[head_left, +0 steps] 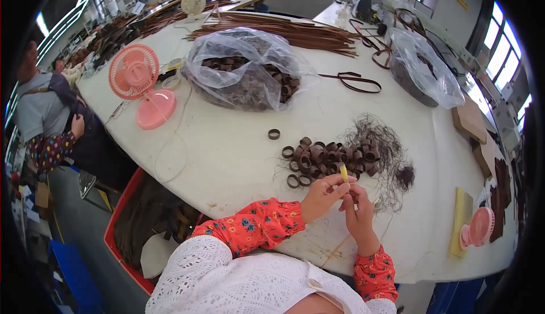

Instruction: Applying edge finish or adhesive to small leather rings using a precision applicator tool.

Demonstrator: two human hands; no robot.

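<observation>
My left hand (322, 199), in a red floral sleeve, is closed on a small yellow cylindrical piece (344, 172), held upright. My right hand (359, 216) meets it from the right with fingers bent together; what lies between those fingertips is too small to make out. Just beyond both hands lies a heap of brown leather-like rings (318, 156), and one separate ring (274, 134) sits farther back. A tangle of dark loose threads (379, 132) spreads right of the heap on the white table (216, 143).
Clear bags of brown pieces (244, 75) (423, 64), brown strips (272, 30) and a pink fan (134, 71) are farther back. A second fan (477, 227) and boards (468, 124) stand right. Below left is a red bin (122, 217); another person (48, 109) is at left.
</observation>
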